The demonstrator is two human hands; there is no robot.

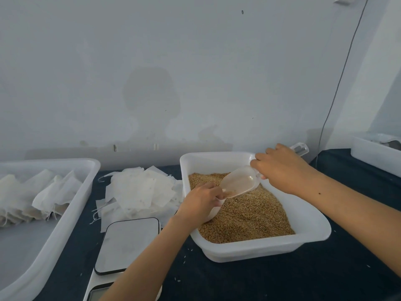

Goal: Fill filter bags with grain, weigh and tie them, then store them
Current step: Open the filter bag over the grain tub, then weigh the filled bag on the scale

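A white tub [308,240] at centre right holds golden-brown grain [249,216]. My right hand [280,168] grips the handle of a clear plastic scoop [238,182], tilted mouth-down toward the left. My left hand [200,199] holds a white filter bag [213,211] at the scoop's mouth, over the grain. Most of the bag is hidden behind my fingers. Left of the tub lies a loose pile of empty filter bags [141,192]. A scale [128,244] with a grey platform sits in front of that pile.
A large white tray [65,224] at the left holds a row of filled bags [36,200]. Another white container [373,155] stands at the far right by a hanging cable [338,83]. Dark cloth covers the table, with stray grains near the scale.
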